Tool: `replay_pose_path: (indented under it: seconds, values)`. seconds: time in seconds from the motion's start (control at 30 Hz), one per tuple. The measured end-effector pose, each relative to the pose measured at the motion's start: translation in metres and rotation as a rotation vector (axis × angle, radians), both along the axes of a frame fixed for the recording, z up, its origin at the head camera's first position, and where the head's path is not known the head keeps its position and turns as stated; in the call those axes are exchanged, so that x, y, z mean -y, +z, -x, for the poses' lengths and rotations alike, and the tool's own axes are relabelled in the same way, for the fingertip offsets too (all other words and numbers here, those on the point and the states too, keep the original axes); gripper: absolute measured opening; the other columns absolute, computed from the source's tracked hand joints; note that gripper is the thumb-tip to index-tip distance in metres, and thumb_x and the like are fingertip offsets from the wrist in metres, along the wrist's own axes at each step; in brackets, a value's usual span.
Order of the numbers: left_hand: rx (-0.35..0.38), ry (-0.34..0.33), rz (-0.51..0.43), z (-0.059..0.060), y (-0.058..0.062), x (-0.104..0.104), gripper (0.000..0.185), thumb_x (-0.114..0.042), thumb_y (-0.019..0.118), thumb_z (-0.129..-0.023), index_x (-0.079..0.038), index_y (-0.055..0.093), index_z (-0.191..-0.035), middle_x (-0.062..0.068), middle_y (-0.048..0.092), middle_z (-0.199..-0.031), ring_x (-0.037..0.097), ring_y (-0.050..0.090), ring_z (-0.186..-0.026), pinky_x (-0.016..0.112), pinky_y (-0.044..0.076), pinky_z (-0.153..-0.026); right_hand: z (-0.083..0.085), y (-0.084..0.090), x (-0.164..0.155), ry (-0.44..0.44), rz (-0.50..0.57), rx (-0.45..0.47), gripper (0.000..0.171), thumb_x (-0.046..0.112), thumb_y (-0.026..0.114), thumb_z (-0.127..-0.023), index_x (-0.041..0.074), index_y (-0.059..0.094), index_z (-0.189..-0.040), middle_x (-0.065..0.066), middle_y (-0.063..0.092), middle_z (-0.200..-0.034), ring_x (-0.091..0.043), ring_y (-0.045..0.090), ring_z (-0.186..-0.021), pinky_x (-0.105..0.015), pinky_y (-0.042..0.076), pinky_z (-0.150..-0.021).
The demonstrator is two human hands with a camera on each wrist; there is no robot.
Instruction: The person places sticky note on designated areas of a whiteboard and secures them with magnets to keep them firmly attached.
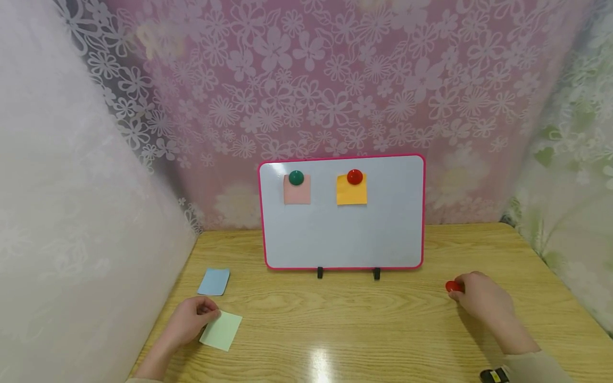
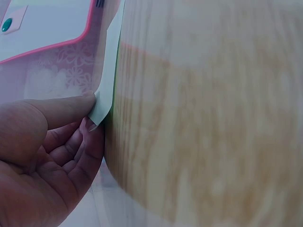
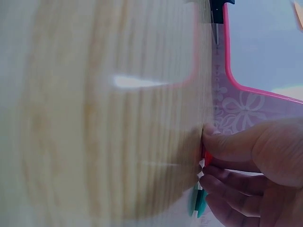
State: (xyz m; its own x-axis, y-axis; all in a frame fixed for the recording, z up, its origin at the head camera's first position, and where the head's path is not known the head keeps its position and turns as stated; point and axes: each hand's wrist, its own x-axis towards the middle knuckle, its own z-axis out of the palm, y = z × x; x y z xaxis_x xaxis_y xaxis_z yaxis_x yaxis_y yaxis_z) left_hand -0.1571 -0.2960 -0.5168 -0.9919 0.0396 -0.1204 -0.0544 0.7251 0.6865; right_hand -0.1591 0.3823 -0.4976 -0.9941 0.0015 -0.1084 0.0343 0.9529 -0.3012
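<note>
My left hand (image 1: 188,322) pinches the upper left corner of a pale green sticky note (image 1: 222,331) between thumb and fingers. In the left wrist view that note (image 2: 108,75) is seen nearly edge-on, close to the tabletop. A blue sticky note (image 1: 214,282) lies just beyond this hand. Over at the right, my right hand (image 1: 485,298) pinches a round red magnet (image 1: 452,286) low at the table. Most of the magnet is hidden by the fingers in the right wrist view, where a green magnet (image 3: 199,202) shows behind them.
A whiteboard (image 1: 342,234) with a pink frame stands at the back on black feet (image 1: 377,273). On it, a green magnet (image 1: 296,177) holds a pink note (image 1: 297,194) and a red magnet (image 1: 355,176) holds a yellow-orange note (image 1: 351,194). Patterned curtains surround the wooden table (image 1: 330,314).
</note>
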Motion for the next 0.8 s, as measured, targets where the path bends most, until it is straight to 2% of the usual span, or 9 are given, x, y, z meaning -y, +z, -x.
replay_pose_path:
  seconds: [0.53, 0.8]
  values:
    - [0.004, -0.012, -0.017, 0.001, 0.0, 0.001, 0.012, -0.018, 0.081, -0.097, -0.009, 0.074, -0.097, -0.001, 0.067, -0.088, 0.017, 0.06, -0.08, 0.03, 0.05, -0.066, 0.001, 0.001, -0.001, 0.001, -0.002, 0.0, 0.044, 0.027, 0.086, -0.092, -0.01, 0.072, -0.111, -0.026, 0.07, -0.101, -0.041, 0.068, -0.088, -0.06, 0.057, -0.074]
    - [0.021, -0.008, -0.038, 0.0, 0.002, 0.003, 0.011, -0.018, 0.08, -0.098, -0.008, 0.074, -0.098, 0.0, 0.068, -0.089, 0.018, 0.06, -0.082, 0.031, 0.05, -0.067, 0.004, -0.001, -0.012, 0.047, 0.033, 0.005, 0.05, 0.032, 0.083, -0.095, -0.012, 0.071, -0.114, -0.026, 0.072, -0.104, -0.041, 0.07, -0.092, -0.059, 0.057, -0.076]
